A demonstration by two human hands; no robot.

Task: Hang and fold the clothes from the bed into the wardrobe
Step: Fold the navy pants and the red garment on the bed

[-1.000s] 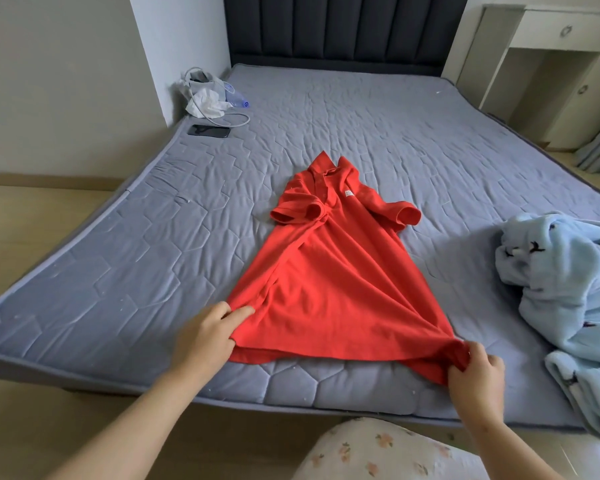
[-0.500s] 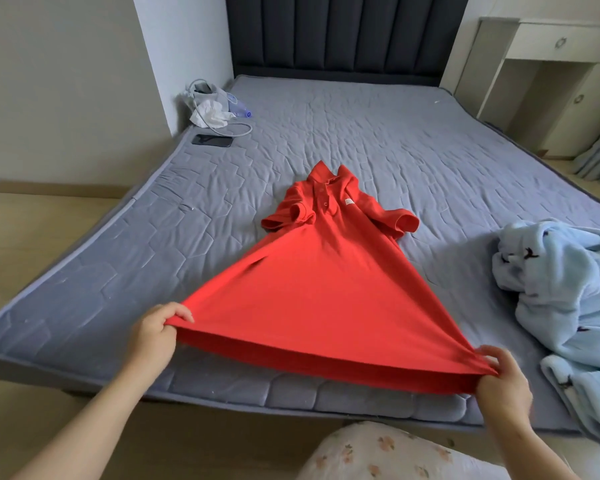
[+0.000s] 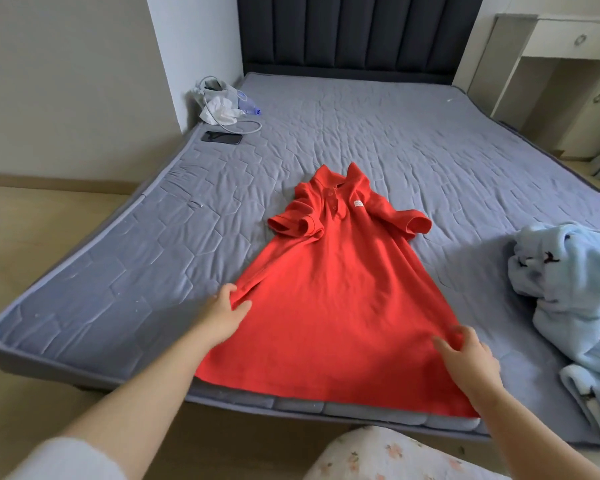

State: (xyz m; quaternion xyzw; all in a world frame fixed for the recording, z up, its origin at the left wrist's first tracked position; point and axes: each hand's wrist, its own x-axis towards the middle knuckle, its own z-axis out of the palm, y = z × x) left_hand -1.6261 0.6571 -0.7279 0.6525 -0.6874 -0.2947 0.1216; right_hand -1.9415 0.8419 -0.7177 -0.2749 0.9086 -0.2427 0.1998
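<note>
A red polo shirt (image 3: 340, 299) lies face up on the grey mattress (image 3: 125, 271), collar toward the headboard and hem at the near edge. My left hand (image 3: 224, 315) is at the shirt's left side, with thumb and fingers pinched on a puckered fold of the cloth. My right hand (image 3: 468, 358) rests on the shirt's right side near the hem, fingers spread and blurred. A light blue fleece garment (image 3: 575, 306) lies crumpled on the mattress to the right.
At the far left corner of the mattress lie a dark phone (image 3: 221, 137), a cable and a bag with white tissue (image 3: 219, 102). A dark headboard (image 3: 354, 32) stands behind, and a white cabinet (image 3: 555, 81) is at the right. A floral cushion (image 3: 395, 459) sits below.
The shirt's hem, held up and stretched taut between both hands, now lies flat on the mattress. Both hands have left the hem corners and moved up onto the shirt's sides.
</note>
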